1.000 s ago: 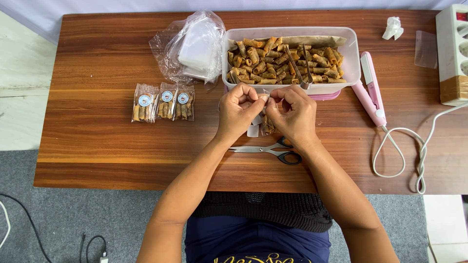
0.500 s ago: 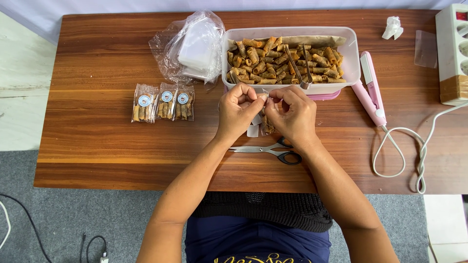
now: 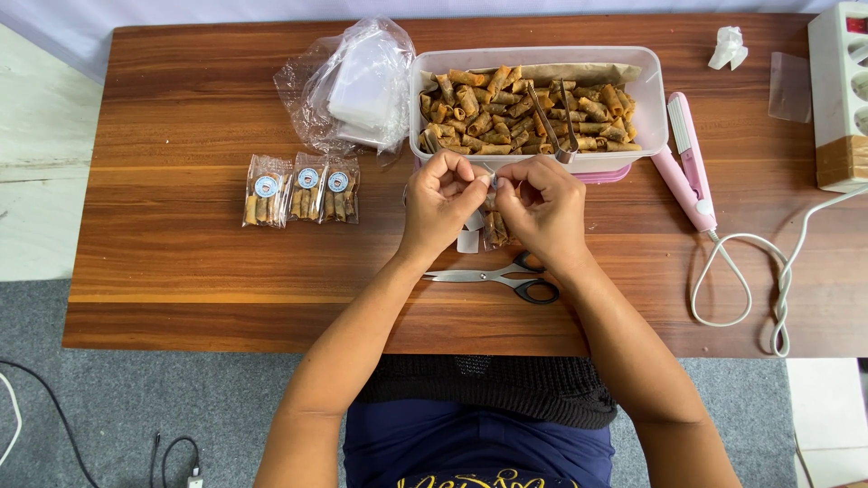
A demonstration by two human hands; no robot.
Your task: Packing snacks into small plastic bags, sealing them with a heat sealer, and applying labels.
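My left hand (image 3: 441,201) and my right hand (image 3: 542,208) are close together over the wooden table (image 3: 181,262), just in front of a white tub (image 3: 647,99) full of small brown rolled snacks. Both hands pinch the top of a small clear plastic bag (image 3: 494,230) with a few rolls inside; the bag hangs between them and is partly hidden by the fingers. Metal tongs (image 3: 553,122) lie in the tub. Black-handled scissors (image 3: 506,278) lie on the table right below my hands.
Three sealed snack packets (image 3: 303,190) with round stickers lie left. A pile of empty clear bags (image 3: 357,81) sits behind them. A pink heat sealer (image 3: 689,172) with a white cord (image 3: 768,280) lies right, beside a white power strip (image 3: 841,90) and crumpled tissue (image 3: 728,45).
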